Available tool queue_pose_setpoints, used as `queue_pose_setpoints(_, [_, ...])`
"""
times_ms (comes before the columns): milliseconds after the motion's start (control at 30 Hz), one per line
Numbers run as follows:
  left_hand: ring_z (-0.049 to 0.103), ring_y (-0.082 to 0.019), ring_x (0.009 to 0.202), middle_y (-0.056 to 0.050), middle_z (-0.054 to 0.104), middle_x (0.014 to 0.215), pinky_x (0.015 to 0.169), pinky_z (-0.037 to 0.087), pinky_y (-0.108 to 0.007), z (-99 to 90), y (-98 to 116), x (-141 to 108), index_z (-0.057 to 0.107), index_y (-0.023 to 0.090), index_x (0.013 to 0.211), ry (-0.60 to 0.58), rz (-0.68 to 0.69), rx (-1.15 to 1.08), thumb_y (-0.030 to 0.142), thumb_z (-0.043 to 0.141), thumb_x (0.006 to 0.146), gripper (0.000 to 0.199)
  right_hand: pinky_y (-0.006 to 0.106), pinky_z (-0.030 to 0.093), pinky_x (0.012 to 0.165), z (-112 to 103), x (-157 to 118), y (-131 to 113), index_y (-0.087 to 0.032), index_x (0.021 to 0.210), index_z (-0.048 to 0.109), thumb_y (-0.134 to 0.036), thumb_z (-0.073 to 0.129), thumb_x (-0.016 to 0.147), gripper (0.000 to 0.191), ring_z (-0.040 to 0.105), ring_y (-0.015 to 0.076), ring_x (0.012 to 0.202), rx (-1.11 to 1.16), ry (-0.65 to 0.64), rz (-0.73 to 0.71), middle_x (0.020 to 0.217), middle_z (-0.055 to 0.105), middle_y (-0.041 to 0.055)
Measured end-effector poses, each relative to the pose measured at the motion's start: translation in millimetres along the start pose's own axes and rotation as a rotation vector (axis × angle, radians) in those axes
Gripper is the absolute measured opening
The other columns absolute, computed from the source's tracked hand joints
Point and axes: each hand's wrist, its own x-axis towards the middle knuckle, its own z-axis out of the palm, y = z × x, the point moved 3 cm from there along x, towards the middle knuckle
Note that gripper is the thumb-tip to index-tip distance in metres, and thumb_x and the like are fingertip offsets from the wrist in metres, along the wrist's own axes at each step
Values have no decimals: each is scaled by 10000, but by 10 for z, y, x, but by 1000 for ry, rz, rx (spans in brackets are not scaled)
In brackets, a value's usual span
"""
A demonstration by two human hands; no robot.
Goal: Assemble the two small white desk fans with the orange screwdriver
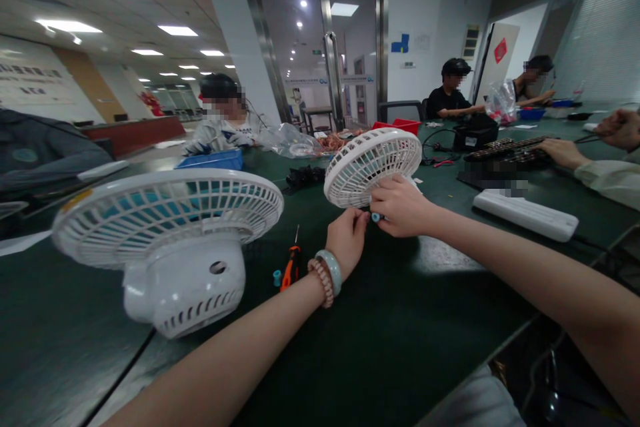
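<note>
A white fan head [345,177] with a slatted round guard is tilted on the table in front of my hands. My right hand [400,205] is closed against its rear side, and a small teal plastic piece [376,217] sticks out under the curled fingers. Just left of it, my left hand [346,240] is pinched, its fingertips almost meeting the right hand; whatever lies between them is hidden. An orange-and-black screwdriver [290,268] lies left of my left wrist, beside another small teal piece [277,277].
A larger white fan [185,280] with teal blades lies at the left, its cord running to the front edge. A white power strip [525,213] is at right. Blue bin [215,160], red bin [397,127] and black bag [475,133] stand farther back. Other people sit around the table.
</note>
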Motion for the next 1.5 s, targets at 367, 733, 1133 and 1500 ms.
queue_pose_setpoints(367, [524,-99,629,14,582,701,588,418,-218,13,87,-40,536,182,770,-20,60,-144,256,473,798,101,370,263,743,4,3,7,-131,804,641,-276,513,717,212,450,258,923,15,-18,7,879,588,113])
queue_pose_setpoints(733, [538,-107,650,5,591,726,601,434,-227,45,35,-29,544,181,802,-37,35,-197,204,455,794,92,369,254,739,9,-4,7,-132,797,633,-288,494,733,218,442,258,919,10,-9,1,874,579,110])
queue_pose_setpoints(1133, [510,-102,639,10,562,698,602,414,-226,105,-41,3,537,170,776,-51,16,-307,225,484,783,77,373,257,760,14,2,4,-129,807,634,-277,490,733,219,440,256,933,11,-43,18,888,585,118])
queue_pose_setpoints(1500, [506,-99,603,22,538,643,603,414,-233,137,-62,16,520,164,760,-86,-50,-450,249,501,778,90,373,248,744,10,0,3,-128,812,625,-280,475,738,227,436,257,926,6,-47,3,889,576,117])
